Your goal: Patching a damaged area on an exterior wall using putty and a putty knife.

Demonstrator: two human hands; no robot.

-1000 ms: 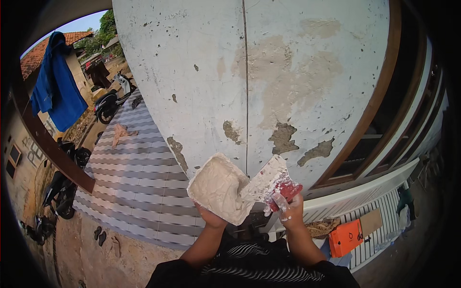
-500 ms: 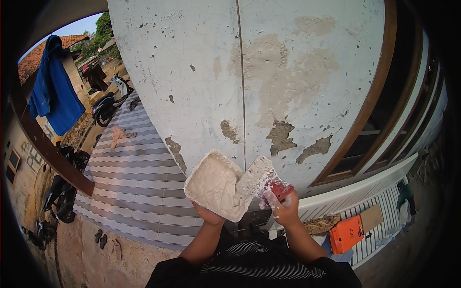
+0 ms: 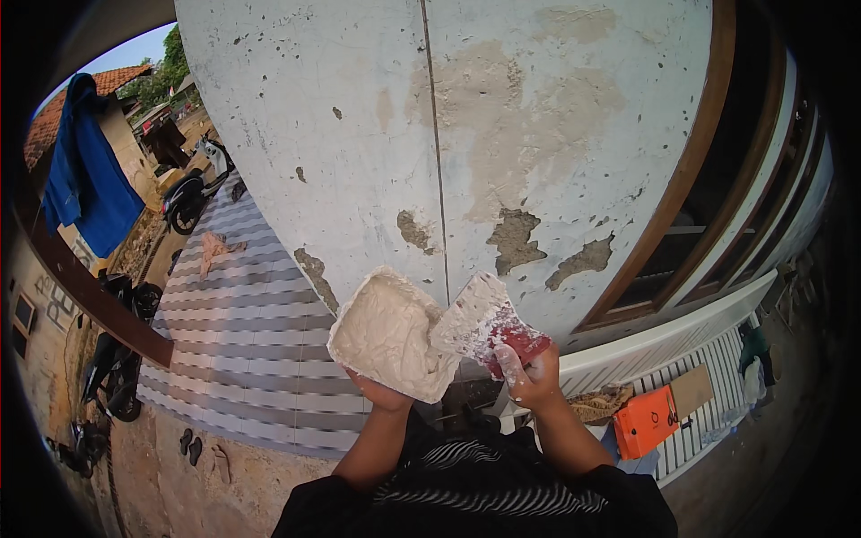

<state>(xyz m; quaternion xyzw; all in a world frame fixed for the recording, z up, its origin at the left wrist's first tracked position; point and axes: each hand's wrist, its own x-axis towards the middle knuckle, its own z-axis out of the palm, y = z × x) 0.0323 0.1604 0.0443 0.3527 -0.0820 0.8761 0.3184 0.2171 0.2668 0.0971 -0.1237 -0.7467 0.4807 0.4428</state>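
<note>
The right grip (image 3: 535, 378) is closed round the red handle of a broad scraper (image 3: 476, 316), thumb pressed along its near face and smeared white; the scraper's blade runs from the hand up and to the left, its lower left corner overlapping the right-hand corner of the tub. Handling it well, I'd judge, means keeping the thumb firm behind the blade, holding the blade low to the tub's right rim so that loose paste drops back inside, and wiping the stray clots off near the handle. The left grip (image 3: 384, 392) is under the tub (image 3: 433, 395), taking its weight at the lower left edge; the fingers are hidden, so how far they curl cannot be told. A level tub, braced against the blade's push, would serve best. Pale paste (image 3: 380, 330) spreads across the tub, ridged in the middle and reaching the rim. Beyond the tub's top corner stands the pale wall (image 3: 350, 170), with bare grey patches (image 3: 517, 242) low down, near the tools, and smoother beige patches (image 3: 502, 117) higher up.
</note>
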